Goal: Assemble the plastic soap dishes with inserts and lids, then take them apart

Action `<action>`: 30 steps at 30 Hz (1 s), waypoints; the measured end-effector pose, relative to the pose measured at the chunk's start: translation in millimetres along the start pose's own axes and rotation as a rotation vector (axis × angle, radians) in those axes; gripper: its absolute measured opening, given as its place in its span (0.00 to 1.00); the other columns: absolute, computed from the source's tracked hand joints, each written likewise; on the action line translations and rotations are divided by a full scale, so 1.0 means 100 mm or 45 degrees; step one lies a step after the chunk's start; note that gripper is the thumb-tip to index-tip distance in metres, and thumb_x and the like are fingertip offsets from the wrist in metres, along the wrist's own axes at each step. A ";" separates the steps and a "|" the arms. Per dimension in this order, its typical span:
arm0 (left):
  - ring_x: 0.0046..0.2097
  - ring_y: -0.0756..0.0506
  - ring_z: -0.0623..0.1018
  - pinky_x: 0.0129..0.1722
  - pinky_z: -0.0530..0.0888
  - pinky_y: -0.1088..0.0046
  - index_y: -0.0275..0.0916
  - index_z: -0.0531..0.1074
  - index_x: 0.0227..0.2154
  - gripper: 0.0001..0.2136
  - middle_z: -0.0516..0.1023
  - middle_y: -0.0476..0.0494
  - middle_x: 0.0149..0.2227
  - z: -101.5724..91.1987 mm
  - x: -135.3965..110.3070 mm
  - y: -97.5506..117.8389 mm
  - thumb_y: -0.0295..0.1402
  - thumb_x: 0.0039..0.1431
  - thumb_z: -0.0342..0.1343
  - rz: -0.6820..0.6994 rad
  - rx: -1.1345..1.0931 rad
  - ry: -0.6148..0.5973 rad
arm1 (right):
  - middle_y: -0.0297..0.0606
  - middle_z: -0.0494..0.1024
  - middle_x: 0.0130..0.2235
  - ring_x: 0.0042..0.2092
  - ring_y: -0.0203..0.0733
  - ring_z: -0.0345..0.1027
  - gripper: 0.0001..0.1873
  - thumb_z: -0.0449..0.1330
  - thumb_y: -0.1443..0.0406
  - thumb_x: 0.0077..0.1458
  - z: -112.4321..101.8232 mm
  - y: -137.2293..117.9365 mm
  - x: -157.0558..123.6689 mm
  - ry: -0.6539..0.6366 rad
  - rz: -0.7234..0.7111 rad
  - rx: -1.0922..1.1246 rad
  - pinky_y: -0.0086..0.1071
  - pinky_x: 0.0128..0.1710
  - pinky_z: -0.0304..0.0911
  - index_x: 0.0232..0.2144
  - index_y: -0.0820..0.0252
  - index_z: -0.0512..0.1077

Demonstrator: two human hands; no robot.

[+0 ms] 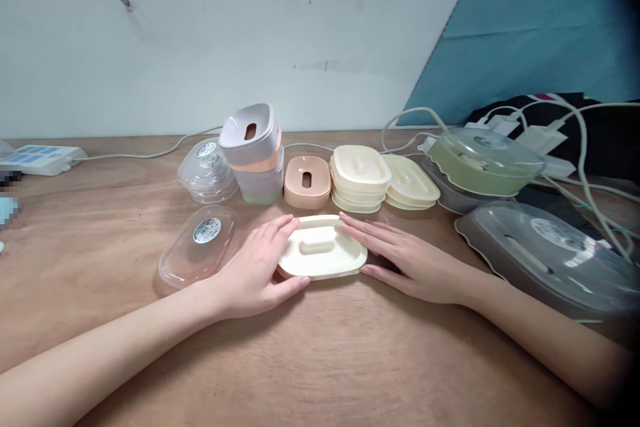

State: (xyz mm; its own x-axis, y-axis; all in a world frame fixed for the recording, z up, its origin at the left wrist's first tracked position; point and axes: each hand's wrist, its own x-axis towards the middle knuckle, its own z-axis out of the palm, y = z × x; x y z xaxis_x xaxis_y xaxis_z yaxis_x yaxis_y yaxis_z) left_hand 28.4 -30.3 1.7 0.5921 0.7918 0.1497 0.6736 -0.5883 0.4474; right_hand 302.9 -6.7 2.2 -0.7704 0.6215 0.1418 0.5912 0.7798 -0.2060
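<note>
A cream plastic tray [325, 261], oblong with rounded corners and a groove-like shape in its middle, lies on the table before me. A thin peach edge shows under its left side. My left hand [263, 260] grips the left end, fingers at the far edge and thumb at the near edge. On the right end, my right hand [405, 257] holds it with fingers stretched over the far corner and thumb by the near corner. Left of my left hand lies a clear lid [193, 253] with a round sticker. Behind the tray is a peach slotted cover [307, 181].
Cream trays [361, 167] are stacked behind, beside a lower cream stack [413, 180]. Slotted containers [250, 130] form a tall stack near clear lids [207, 170]. Lidded boxes [485, 160], a large grey box [545, 253] and white cables [583, 147] occupy the right. A power strip [45, 159] lies left.
</note>
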 end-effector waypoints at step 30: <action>0.61 0.34 0.54 0.57 0.59 0.52 0.32 0.58 0.54 0.25 0.51 0.25 0.61 0.03 0.00 -0.01 0.40 0.58 0.52 0.102 0.203 -0.017 | 0.51 0.52 0.63 0.65 0.52 0.35 0.28 0.51 0.65 0.58 -0.10 -0.14 0.14 0.430 -0.127 -0.347 0.52 0.59 0.49 0.60 0.62 0.50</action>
State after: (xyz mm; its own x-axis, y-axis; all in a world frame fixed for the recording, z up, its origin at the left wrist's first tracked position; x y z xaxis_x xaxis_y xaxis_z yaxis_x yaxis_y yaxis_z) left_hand 28.7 -30.2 -1.6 0.6520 0.7396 0.1669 0.6849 -0.6689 0.2889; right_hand 285.9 -8.0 16.4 -0.7323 0.4966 0.4659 0.5942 0.8002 0.0810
